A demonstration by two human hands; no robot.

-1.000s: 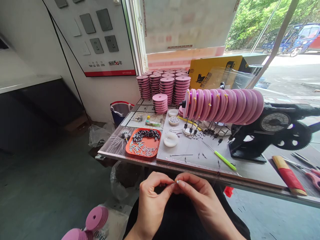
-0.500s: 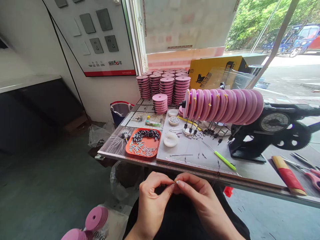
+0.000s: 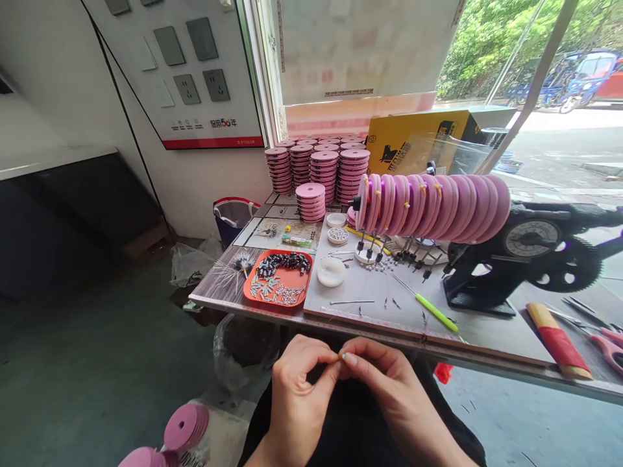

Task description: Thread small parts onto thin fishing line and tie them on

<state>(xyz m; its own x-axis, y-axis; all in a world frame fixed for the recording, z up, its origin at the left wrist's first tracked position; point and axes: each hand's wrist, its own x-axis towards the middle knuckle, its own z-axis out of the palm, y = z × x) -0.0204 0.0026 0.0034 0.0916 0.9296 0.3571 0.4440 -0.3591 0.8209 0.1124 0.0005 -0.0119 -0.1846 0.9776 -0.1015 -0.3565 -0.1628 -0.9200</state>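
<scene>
Over my lap, just off the table's front edge, my left hand point(image 3: 304, 383) is pinched, thumb against forefinger. My right hand point(image 3: 384, 379) pinches in the same way, and the fingertips of both hands meet. Whatever lies between them is too small and too covered to name. Nearest on the table are an orange tray point(image 3: 296, 299) with black, teal and silvery small parts, a white round dish point(image 3: 331, 272), a thin metal rod point(image 3: 352, 301) and a hook tool with a green handle point(image 3: 437, 314).
A black hand-cranked winder point(image 3: 487, 279) carries a row of pink foam spools point(image 3: 433, 207) at the right. Stacked pink spools point(image 3: 354, 175) stand at the back beside a yellow box point(image 3: 418, 139). Scissors point(image 3: 606, 347) and a red-wrapped wooden handle point(image 3: 559, 340) lie far right.
Both hands stay pinched together in almost the same place. The whole view has shifted very slightly; nothing on the table has visibly moved.
</scene>
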